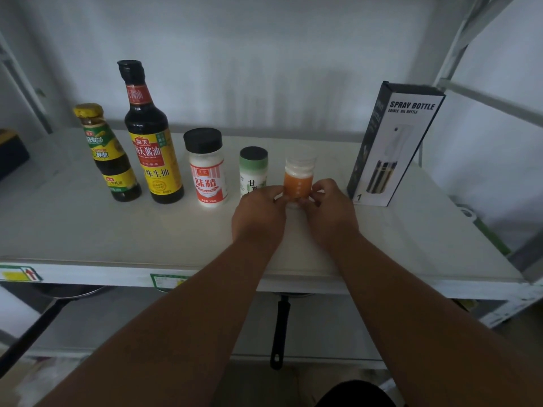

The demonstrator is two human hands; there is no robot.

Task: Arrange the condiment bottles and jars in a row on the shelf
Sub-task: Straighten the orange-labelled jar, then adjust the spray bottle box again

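Pinching the orange jar between fingertips, left hand and right hand steady it on the shelf beside the green-capped jar.

box "spray bottle, edible oil bottle", "1", jar "味精"

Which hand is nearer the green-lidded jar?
Left. The left hand sits directly in front of the green-lidded jar, covering its base; the right hand is on the far side of the orange jar both hands grip.

Shelf: bottles, jars, box
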